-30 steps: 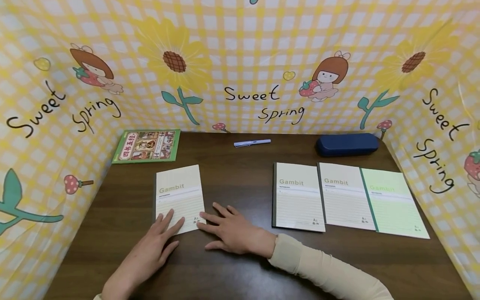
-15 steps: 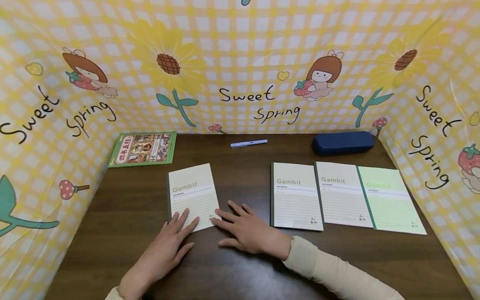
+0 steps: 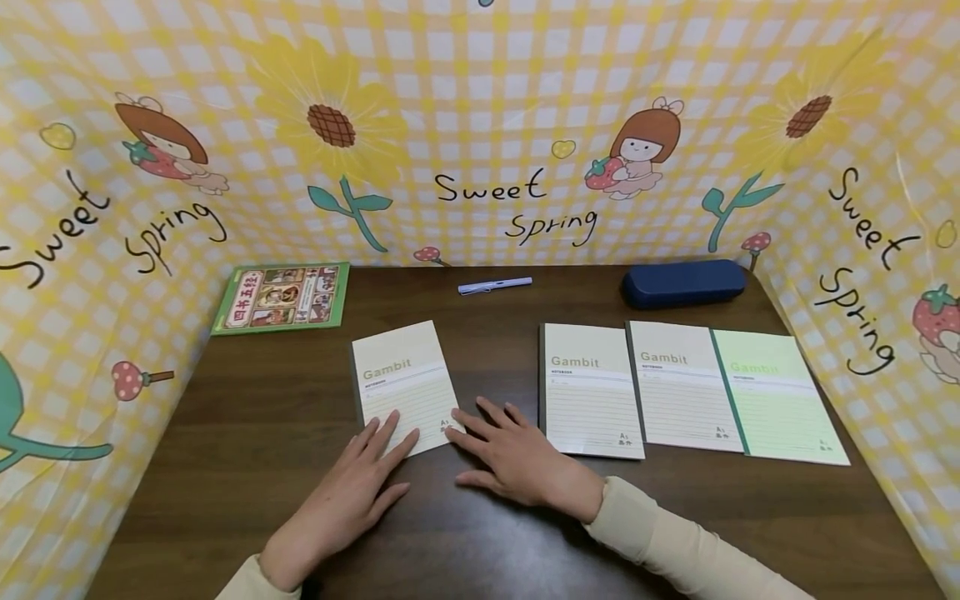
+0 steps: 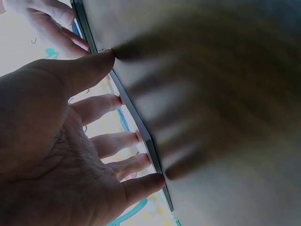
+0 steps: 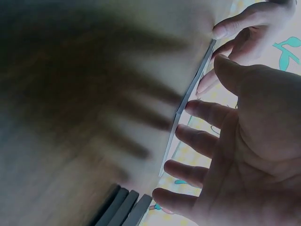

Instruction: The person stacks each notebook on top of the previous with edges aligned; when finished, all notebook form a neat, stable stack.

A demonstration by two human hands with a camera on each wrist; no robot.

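A cream Gambit notebook (image 3: pixel 405 375) with a grey spine lies slightly turned on the brown table, left of centre in the head view. Fingertips of my left hand (image 3: pixel 348 487) press on its lower left part, the fingers straight and spread. My right hand (image 3: pixel 517 458) has its fingers spread too, with fingertips touching the notebook's lower right corner. From the low left wrist view, the left hand (image 4: pixel 70 141) shows its palm and fingertips along the notebook's thin edge (image 4: pixel 136 115). The right hand (image 5: pixel 244 136) appears likewise in the right wrist view.
To the right lie two more cream notebooks (image 3: pixel 591 392) and a green notebook (image 3: pixel 780 396), side by side. Behind them sits a navy case (image 3: pixel 684 283). A lilac pen (image 3: pixel 495 286) and a green picture book (image 3: pixel 283 297) lie along the back. Patterned cloth (image 3: pixel 480 100) walls the table.
Both hands have moved to the right along with the notebook between them, narrowing the gap to the row of notebooks. The head view has shifted slightly. The other things have stayed put.
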